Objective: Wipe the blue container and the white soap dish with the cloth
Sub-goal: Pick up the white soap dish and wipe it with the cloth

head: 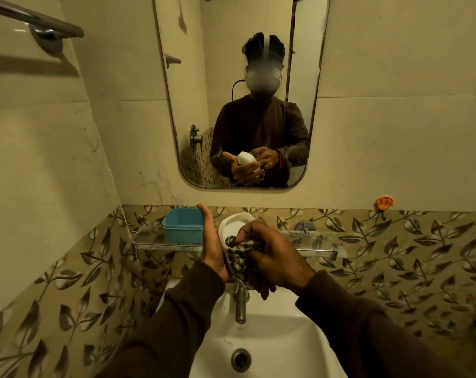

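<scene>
My left hand holds the white soap dish tilted on its edge above the tap, with the hollow side facing right. A checked cloth is bunched in my right hand and pressed into the dish's lower part. The blue container stands open on the glass shelf, just left of my left hand and apart from it. The lower end of the dish is hidden behind the cloth and my fingers.
A white basin with a chrome tap lies below my hands. Above the shelf hangs a mirror showing a person holding the dish. A towel rail is at upper left, an orange hook at right.
</scene>
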`<state>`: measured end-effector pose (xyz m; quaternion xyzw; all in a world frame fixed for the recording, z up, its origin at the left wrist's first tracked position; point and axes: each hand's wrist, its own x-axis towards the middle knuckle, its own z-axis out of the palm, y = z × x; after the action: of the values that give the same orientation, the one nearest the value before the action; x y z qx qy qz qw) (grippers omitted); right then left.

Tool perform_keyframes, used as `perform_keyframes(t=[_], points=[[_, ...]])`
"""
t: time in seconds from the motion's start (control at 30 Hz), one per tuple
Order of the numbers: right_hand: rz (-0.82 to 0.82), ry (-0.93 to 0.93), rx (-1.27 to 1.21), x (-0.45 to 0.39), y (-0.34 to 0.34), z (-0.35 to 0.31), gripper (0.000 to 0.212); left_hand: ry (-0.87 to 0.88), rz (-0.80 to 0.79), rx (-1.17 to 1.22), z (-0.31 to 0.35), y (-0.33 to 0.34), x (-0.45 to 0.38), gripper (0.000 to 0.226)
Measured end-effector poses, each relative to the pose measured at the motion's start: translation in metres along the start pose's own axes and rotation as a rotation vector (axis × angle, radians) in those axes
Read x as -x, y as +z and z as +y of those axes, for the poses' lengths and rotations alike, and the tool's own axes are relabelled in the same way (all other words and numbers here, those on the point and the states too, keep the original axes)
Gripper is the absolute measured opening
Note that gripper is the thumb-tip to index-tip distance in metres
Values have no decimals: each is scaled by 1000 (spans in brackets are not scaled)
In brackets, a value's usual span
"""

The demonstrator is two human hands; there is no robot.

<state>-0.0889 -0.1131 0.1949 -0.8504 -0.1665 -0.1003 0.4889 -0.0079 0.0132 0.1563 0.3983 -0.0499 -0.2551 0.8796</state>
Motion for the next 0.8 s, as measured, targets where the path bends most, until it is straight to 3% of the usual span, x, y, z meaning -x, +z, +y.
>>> perform_keyframes(t=[0.1, 0.27, 0.43, 0.6, 0.7, 0.8], points=[[97, -16, -37, -4, 2, 1, 22, 54, -30, 61, -3, 4, 1, 115], [265, -74, 60, -9, 0, -5, 21, 43, -21, 16, -9, 15, 6, 93], [450, -382, 624, -9, 1, -13, 14, 50, 12, -24, -10, 24, 7, 75], [517, -374, 879, -12, -7, -7, 17, 34, 5, -27, -3, 30, 9, 68], [490, -321, 839, -17, -5, -9, 17, 85, 82, -40, -7, 32, 7, 70], [432, -279, 591, -19, -5, -9, 14, 84, 85, -43, -8, 32, 6, 68]])
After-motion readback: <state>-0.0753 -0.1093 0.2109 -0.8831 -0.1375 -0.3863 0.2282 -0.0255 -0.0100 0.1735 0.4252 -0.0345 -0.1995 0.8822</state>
